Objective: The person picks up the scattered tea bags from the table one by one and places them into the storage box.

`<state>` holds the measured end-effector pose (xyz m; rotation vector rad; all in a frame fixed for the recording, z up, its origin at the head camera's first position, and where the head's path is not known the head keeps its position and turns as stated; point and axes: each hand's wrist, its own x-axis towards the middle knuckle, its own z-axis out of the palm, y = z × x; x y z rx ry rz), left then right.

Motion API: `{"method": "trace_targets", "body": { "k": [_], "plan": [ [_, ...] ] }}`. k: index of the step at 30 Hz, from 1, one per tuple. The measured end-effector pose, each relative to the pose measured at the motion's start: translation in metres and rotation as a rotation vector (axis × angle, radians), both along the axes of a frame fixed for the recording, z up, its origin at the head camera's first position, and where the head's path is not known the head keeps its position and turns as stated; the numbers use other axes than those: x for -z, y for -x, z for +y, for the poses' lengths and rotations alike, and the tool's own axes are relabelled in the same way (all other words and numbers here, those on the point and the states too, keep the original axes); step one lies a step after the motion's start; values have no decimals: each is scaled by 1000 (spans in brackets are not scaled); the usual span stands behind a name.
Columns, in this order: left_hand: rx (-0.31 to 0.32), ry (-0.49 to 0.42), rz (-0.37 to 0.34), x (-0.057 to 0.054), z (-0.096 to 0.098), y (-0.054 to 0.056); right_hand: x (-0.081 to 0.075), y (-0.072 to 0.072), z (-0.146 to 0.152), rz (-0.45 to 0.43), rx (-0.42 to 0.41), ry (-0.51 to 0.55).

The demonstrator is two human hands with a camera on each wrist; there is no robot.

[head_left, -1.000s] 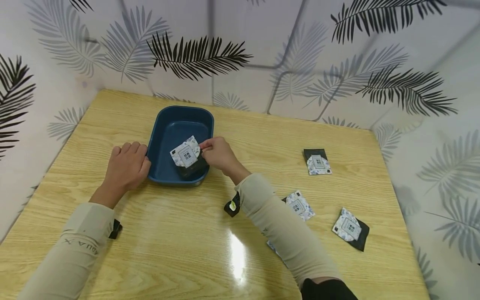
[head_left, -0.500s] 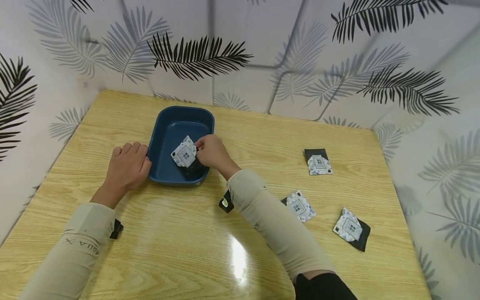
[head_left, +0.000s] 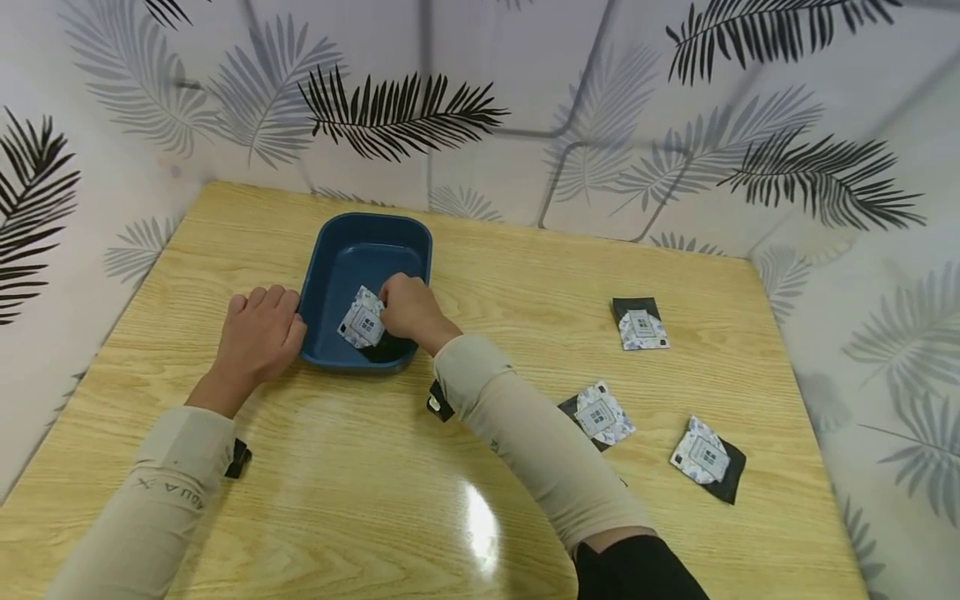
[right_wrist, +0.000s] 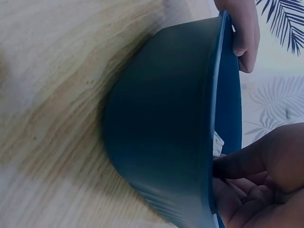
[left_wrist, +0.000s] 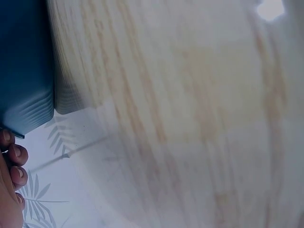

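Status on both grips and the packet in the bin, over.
Left grip on bin. Right grip in bin, at packet; hold unclear. No obstruction visible.

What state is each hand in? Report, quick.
Left hand: holding the bin.
Right hand: fingers curled beside the packet; grip hidden, cannot tell.

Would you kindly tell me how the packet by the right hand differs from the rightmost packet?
The first packet is inside the tub; the rightmost packet lies on the table. The right hand partly hides the first packet; the rightmost packet is uncovered. Both show a similar bluish-white pattern.
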<state>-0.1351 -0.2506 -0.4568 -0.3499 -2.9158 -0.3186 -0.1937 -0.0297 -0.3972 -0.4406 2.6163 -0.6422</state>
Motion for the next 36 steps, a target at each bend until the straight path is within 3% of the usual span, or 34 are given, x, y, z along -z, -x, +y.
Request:
{"method": "trace_targets", "body": {
  "k": [6, 15, 24, 31, 36],
  "plan": [
    [19, -4, -4, 1, 6, 5, 1, 2, 2, 7, 8, -77],
    [18, 7, -7, 0, 9, 7, -1, 0, 5, 29, 22, -60],
    [-2, 4, -15, -2, 4, 4, -19, -3, 19, 55, 5, 31],
    [-13, -1, -25, -2, 1, 0, -25, 4, 44, 160, 55, 95],
    [-2, -10, -21, -1, 1, -1, -26, 7, 61, 182, 109, 139]
  ]
}}
